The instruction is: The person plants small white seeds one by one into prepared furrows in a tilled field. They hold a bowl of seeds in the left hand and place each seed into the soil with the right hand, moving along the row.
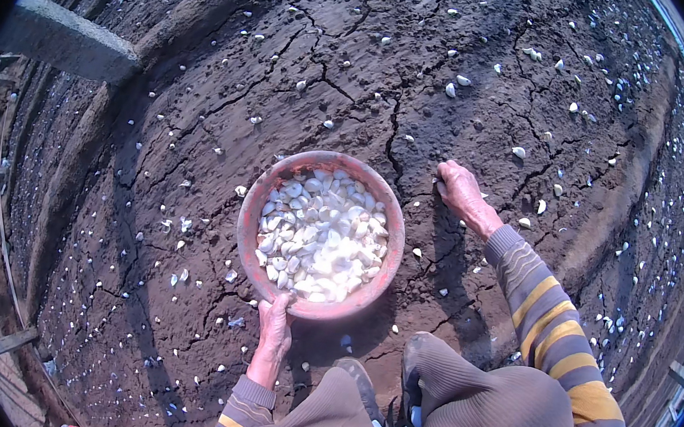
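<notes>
A round reddish bowl (252,203) full of white garlic cloves (319,232) sits on dark cracked soil in front of me. My left hand (273,328) grips the bowl's near rim. My right hand (459,189) reaches forward to the right of the bowl, fingers closed and pressed down onto the soil (358,72); whether a clove is under the fingertips is hidden. My knees and striped sleeves fill the lower frame.
Many white cloves (456,81) lie scattered over the soil bed on all sides. A grey concrete beam (66,40) crosses the upper left. Raised ridges of earth curve along the left, and a low edge runs along the right.
</notes>
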`<action>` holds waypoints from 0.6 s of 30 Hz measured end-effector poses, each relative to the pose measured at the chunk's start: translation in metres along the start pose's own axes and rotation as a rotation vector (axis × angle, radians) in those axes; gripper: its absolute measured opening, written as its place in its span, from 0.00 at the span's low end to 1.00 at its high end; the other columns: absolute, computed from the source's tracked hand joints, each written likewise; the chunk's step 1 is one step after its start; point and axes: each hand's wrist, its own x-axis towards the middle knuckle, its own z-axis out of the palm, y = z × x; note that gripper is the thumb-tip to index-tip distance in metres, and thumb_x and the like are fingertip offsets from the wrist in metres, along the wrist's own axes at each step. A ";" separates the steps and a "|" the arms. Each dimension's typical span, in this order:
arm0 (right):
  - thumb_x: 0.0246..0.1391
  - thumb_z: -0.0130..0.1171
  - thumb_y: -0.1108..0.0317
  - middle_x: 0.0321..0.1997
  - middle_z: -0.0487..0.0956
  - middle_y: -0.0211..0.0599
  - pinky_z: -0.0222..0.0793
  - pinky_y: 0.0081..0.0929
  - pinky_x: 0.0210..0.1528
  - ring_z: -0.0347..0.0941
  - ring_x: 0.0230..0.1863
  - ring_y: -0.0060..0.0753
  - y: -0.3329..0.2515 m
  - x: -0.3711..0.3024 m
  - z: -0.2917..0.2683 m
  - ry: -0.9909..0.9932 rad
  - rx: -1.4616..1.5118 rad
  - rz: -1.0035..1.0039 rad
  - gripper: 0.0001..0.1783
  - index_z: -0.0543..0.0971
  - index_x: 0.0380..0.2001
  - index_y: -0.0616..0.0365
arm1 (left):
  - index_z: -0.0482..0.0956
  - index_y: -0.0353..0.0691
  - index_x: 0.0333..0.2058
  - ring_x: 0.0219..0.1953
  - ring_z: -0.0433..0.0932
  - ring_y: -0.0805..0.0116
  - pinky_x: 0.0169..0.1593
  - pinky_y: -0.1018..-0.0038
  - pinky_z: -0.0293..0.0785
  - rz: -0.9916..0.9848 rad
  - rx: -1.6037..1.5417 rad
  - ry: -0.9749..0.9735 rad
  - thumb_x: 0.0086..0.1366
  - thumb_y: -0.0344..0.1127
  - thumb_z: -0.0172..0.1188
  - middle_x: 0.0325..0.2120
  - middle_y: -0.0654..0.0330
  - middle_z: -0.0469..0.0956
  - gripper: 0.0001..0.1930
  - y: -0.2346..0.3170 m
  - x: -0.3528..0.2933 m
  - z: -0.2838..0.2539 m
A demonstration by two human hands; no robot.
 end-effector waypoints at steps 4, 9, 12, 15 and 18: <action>0.48 0.55 0.76 0.36 0.72 0.48 0.68 0.48 0.42 0.72 0.41 0.57 -0.003 -0.002 0.012 0.035 -0.038 0.011 0.05 0.71 0.31 0.61 | 0.71 0.31 0.45 0.41 0.78 0.68 0.45 0.70 0.78 -0.019 0.001 -0.064 0.60 0.36 0.61 0.39 0.58 0.76 0.18 -0.013 0.016 -0.005; 0.50 0.58 0.73 0.36 0.73 0.47 0.69 0.45 0.44 0.73 0.41 0.53 0.002 -0.011 -0.005 -0.005 0.055 0.047 0.10 0.74 0.37 0.62 | 0.66 0.28 0.56 0.53 0.73 0.60 0.56 0.63 0.71 -0.090 -0.009 -0.057 0.64 0.44 0.63 0.50 0.51 0.72 0.30 -0.013 0.027 -0.022; 0.52 0.61 0.68 0.39 0.74 0.50 0.69 0.44 0.46 0.73 0.43 0.55 0.009 -0.047 -0.041 0.014 0.111 0.085 0.15 0.74 0.42 0.63 | 0.63 0.26 0.59 0.58 0.69 0.57 0.62 0.64 0.63 0.391 0.226 0.151 0.65 0.38 0.60 0.56 0.48 0.69 0.30 -0.003 0.023 -0.017; 0.51 0.60 0.67 0.40 0.78 0.51 0.70 0.42 0.48 0.75 0.45 0.51 0.016 -0.098 -0.121 -0.082 0.124 0.185 0.17 0.76 0.44 0.64 | 0.63 0.26 0.59 0.61 0.66 0.47 0.66 0.60 0.56 0.786 0.657 0.323 0.64 0.33 0.58 0.58 0.41 0.68 0.28 0.014 0.015 -0.006; 0.51 0.58 0.66 0.38 0.81 0.52 0.72 0.39 0.48 0.78 0.44 0.50 0.019 -0.132 -0.206 -0.256 0.044 0.336 0.18 0.79 0.43 0.65 | 0.66 0.29 0.57 0.62 0.63 0.45 0.65 0.56 0.57 0.983 0.873 0.064 0.60 0.33 0.60 0.57 0.41 0.66 0.27 0.022 0.017 0.020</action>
